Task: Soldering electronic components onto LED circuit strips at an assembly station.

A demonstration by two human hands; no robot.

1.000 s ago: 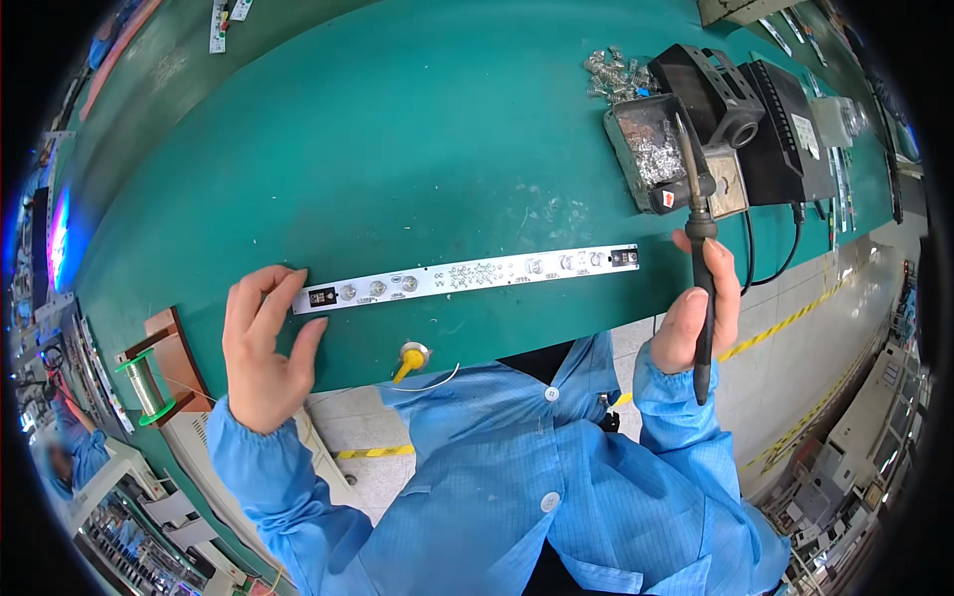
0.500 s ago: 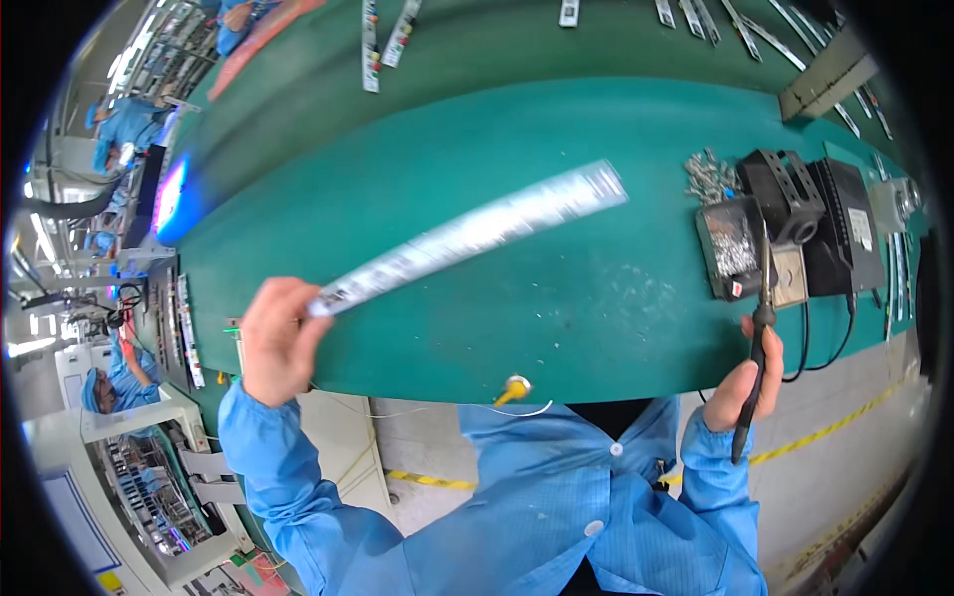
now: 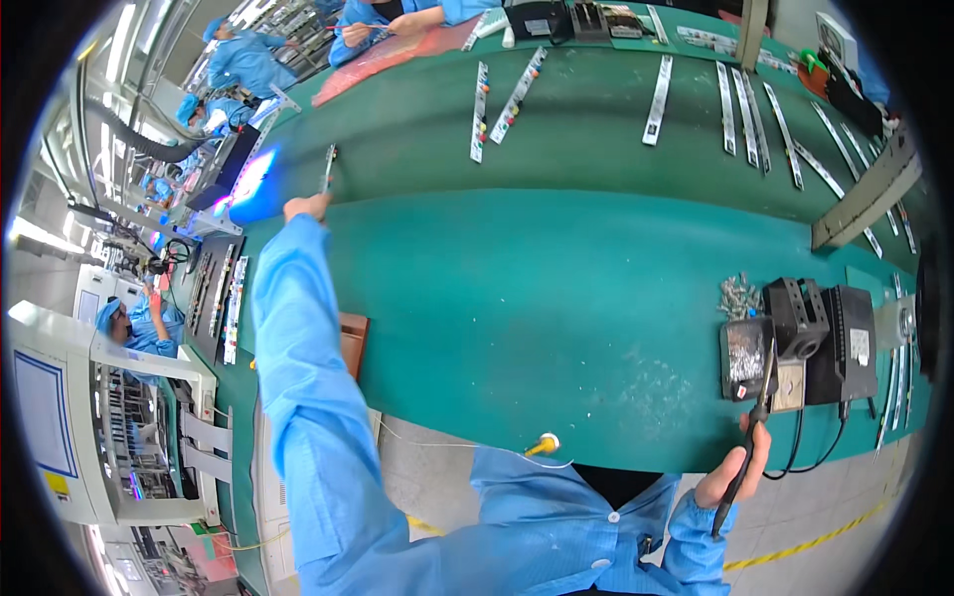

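The circuit strip (image 3: 329, 167) had left the near green mat (image 3: 477, 328), carried by the left hand (image 3: 308, 207) to the darker green surface (image 3: 586, 119) beyond; whether it rested there could not be told. The left fingers appeared closed on its near end, fine detail being too small. The right hand (image 3: 735, 469) remained wrapped round the soldering iron (image 3: 757, 415), judged idle with the strip well apart.
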